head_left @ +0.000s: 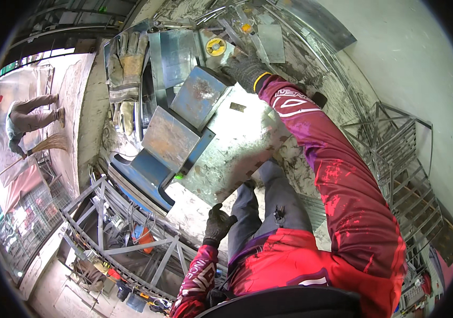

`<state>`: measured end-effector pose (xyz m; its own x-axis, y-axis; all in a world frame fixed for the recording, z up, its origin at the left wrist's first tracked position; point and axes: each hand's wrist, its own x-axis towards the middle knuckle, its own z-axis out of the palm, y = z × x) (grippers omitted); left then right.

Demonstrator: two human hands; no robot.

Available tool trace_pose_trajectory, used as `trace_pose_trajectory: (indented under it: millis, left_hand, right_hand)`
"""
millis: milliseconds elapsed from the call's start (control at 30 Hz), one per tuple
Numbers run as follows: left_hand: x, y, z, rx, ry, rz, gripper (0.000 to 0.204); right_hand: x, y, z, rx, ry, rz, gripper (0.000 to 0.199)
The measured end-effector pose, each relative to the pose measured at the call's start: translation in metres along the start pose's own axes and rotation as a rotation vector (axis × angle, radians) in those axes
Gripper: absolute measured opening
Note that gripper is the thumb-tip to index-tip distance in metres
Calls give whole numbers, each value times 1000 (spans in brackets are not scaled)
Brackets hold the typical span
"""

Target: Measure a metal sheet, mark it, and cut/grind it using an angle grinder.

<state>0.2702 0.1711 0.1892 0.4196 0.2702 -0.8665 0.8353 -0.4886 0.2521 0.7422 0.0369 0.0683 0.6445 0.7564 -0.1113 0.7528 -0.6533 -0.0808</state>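
My right hand, in a dark knitted glove with a yellow cuff edge, stretches far out with its fingers apart. It is nearest to a round yellow disc-like thing and some thin metal strips; nothing shows in its grasp. My left hand, gloved too, hovers by my left knee, thumb and fingers apart with nothing visible between them. Between the hands lies a pale metal sheet, brightly lit. At its left edge sits a blue, rust-stained, step-shaped metal piece.
Worn leather work gloves lie at the far left beside flat metal sheets. A metal frame rack stands at lower left, another lattice frame at right. Further left, a person bends over with a broom.
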Motion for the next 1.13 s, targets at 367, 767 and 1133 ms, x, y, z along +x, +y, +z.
trace_pose_trajectory:
  millis: [367, 767, 1133]
  left_hand:
    - [10, 0, 2, 22, 65, 110, 82]
    - [1, -9, 1, -8, 114, 152, 80]
    - [-26, -16, 4, 58, 133, 37, 78]
  right_hand:
    - [-63, 1, -1, 165, -101, 146, 34]
    - [-69, 5, -14, 237, -265, 45, 44]
    - [21, 9, -38, 600, -336, 851, 94]
